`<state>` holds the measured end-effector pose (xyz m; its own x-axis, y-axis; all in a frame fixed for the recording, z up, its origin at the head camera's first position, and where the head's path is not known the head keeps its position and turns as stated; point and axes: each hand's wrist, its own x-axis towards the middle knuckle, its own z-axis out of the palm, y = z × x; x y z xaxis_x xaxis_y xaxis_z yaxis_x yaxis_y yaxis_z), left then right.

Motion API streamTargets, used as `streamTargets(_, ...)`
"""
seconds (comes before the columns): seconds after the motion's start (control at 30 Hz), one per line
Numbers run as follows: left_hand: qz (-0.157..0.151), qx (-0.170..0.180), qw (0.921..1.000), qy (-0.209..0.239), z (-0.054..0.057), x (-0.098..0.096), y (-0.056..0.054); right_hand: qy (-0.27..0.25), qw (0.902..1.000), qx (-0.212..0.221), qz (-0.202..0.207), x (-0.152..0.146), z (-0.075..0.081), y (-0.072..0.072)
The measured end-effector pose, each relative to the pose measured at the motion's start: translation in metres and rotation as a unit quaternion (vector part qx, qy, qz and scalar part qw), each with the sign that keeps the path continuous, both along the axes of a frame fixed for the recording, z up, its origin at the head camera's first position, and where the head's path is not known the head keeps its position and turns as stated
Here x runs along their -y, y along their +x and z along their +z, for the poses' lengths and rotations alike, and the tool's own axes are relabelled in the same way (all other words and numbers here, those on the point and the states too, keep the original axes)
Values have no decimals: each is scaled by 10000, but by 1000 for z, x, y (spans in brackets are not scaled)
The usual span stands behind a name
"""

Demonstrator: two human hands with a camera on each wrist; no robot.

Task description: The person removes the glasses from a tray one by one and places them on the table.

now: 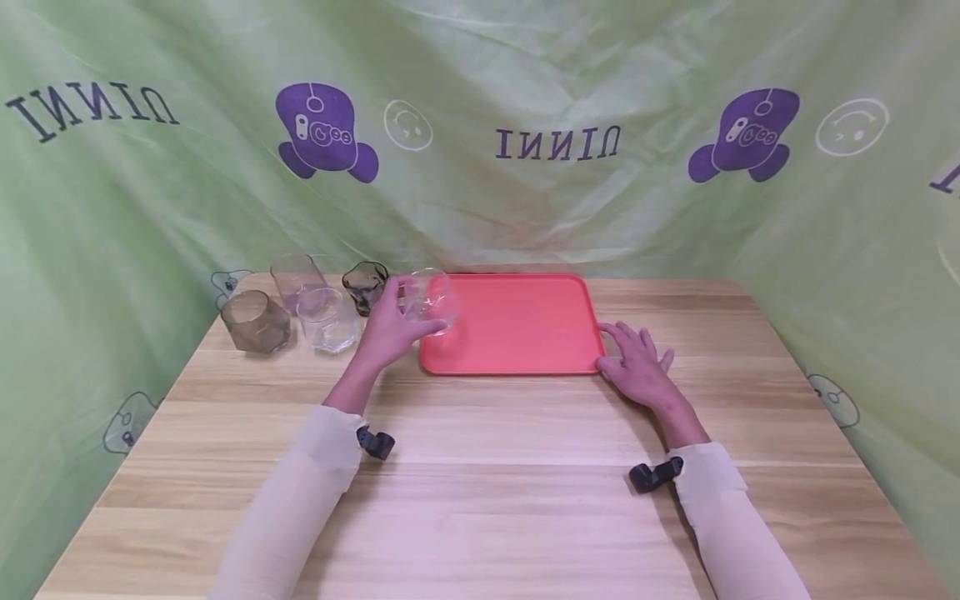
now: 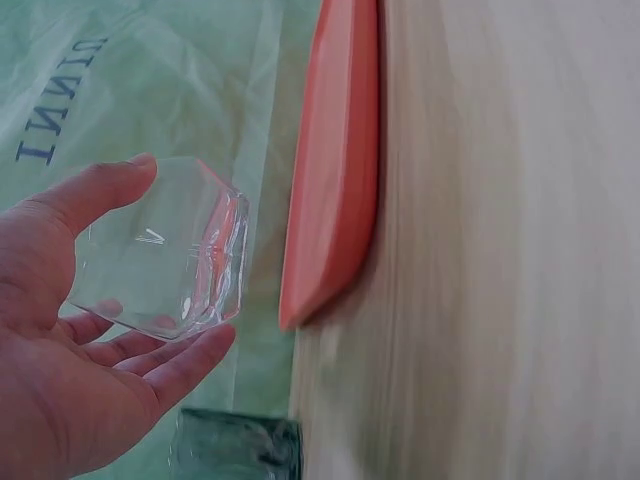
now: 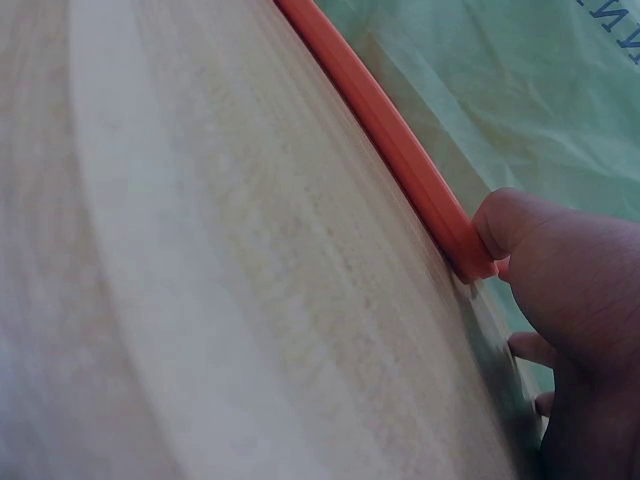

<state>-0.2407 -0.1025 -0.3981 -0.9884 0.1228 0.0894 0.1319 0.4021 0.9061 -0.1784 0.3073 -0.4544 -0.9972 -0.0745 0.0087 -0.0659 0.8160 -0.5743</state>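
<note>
My left hand [image 1: 392, 323] grips a clear, faceted drinking glass [image 1: 433, 296], thumb on one side and fingers on the other. In the head view the glass overlaps the left end of a red tray [image 1: 517, 329]; in the left wrist view the glass [image 2: 165, 255] is tipped and held apart from the tray [image 2: 345, 200]. At the tray's front right corner rests my right hand [image 1: 637, 367], its thumb and index finger against the rim and the other fingers spread. The right wrist view has the thumb [image 3: 510, 220] touching the tray corner [image 3: 465, 255].
Left of the tray stand a dark wavy glass [image 1: 366, 287], a clear glass [image 1: 330, 321], a brownish glass [image 1: 257, 322] and a faintly tinted taller glass [image 1: 297, 279]. A green printed curtain [image 1: 450, 208] surrounds the wooden table [image 1: 510, 483] at the back and sides.
</note>
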Motion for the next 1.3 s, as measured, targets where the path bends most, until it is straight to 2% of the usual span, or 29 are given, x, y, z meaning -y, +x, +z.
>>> streamTargets(0.33, 165, 113, 9998, 34, -10, 27, 2, 20, 10000, 25, -12, -1, -1, -1)
streamTargets(0.5, 259, 283, 9993, 5, -14, 35, 1, 7, 10000, 1, -10, -1, -1, 0)
streamTargets(0.8, 319, 293, 9989, -149, -20, 43, -1, -7, 10000, -47, -31, 0, -1, 0)
streamTargets(0.93, 257, 287, 9992, -84, -22, 45, -1, -9, 10000, -35, -34, 0, 0, 0)
streamTargets(1.3, 146, 265, 9991, -309, -27, 49, -1, -16, 10000, -6, -28, 0, -1, -1)
